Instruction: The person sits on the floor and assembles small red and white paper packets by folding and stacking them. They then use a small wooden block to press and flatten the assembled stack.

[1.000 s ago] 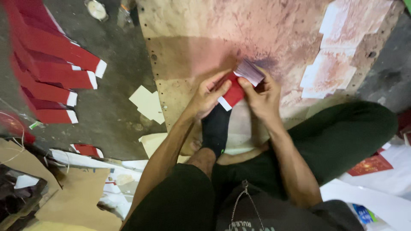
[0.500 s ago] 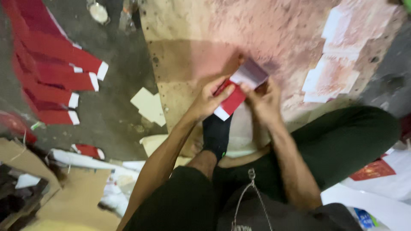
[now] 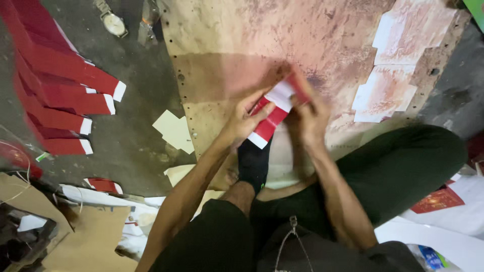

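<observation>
Right now I have a red and white paper piece (image 3: pixel 272 113) pinched between both hands, held just above the stained wooden board (image 3: pixel 227 60) and over my own black-socked foot (image 3: pixel 253 163). My left hand (image 3: pixel 241 123) grips the lower end, thumb on top and fingers curled under, next to the white strip at the piece's bottom edge; my right hand (image 3: pixel 307 118) closes on the upper end, where a flap stands up, half folded, red outside and white inside. The right hand is blurred, so I cannot tell exactly how its fingers sit on the flap. Judging by how things lie, this piece is partway through: the fold at its top looks begun but not pressed flat. Well off to the left of my grip, a long overlapping row of red pieces with white ends (image 3: pixel 60 100) lies fanned out on the dark floor, which I take as the finished share, and it is a good many. Up and to the right of my hands, pale pinkish sheets (image 3: pixel 388 85) lie on the board, touching one another; they look like stock not yet worked. A cream scrap (image 3: pixel 174 131) lies on the floor just left of the board's edge, and a wristwatch (image 3: pixel 113 22) rests far above it.
</observation>
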